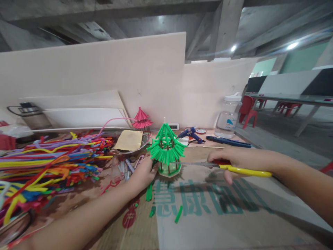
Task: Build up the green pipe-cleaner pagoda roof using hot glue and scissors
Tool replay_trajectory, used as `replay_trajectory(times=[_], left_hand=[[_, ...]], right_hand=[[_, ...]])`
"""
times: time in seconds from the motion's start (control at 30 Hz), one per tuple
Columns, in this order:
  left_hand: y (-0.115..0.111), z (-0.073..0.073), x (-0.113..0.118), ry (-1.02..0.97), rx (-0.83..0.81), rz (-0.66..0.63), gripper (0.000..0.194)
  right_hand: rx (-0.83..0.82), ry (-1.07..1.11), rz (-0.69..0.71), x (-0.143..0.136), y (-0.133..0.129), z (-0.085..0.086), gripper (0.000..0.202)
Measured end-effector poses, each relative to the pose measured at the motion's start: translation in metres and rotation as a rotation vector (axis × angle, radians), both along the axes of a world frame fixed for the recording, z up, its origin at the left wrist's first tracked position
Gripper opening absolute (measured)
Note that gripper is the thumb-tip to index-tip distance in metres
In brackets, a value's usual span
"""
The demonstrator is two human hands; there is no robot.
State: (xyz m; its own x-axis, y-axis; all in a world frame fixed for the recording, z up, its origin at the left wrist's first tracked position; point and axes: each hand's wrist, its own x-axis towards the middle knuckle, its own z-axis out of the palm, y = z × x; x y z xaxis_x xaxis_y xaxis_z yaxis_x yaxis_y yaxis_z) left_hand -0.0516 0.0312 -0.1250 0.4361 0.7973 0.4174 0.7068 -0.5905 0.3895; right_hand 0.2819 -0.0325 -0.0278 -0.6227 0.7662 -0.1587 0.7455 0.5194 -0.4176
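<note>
A small green pagoda (168, 149) of fuzzy stems stands upright on a pale base in the middle. Closed around its lower left side is my left hand (146, 171), its fingertips partly hidden by the model. My right hand (231, 161) holds yellow-handled scissors (246, 171), blades pointing left and reaching the lower edge of the green roof. Whether the blades are apart is too small to tell. Green stems (149, 191) lie below my left hand, and a cut green piece (178, 214) rests on the printed cardboard (208, 225).
Colourful fuzzy stems (59, 159) are heaped at the left. Behind the green model are a pink pagoda (142, 118), a yellow card (128, 140) on a dish, and a blue glue gun (192, 134). A clear bottle (227, 118) and dark blue cutter (228, 141) lie right.
</note>
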Motion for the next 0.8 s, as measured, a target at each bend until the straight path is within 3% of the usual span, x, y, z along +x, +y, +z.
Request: replay_trajectory(times=[0.13,0.4,0.67,0.8], left_hand=[[-0.002,0.001,0.000,-0.023,-0.005,0.004,0.011],[-0.005,0.005,0.003,-0.078,-0.018,-0.062,0.012],[-0.008,0.010,0.003,-0.104,-0.005,-0.138,0.016],[-0.003,0.002,0.000,-0.052,-0.017,-0.123,0.015]], right_hand=[[-0.006,-0.022,0.025,-0.001,-0.002,-0.007,0.009],[0.062,-0.108,0.076,-0.012,-0.006,-0.007,0.020],[0.123,-0.188,0.037,-0.014,0.000,-0.030,0.036],[-0.001,-0.164,0.109,-0.008,0.001,-0.024,0.040]])
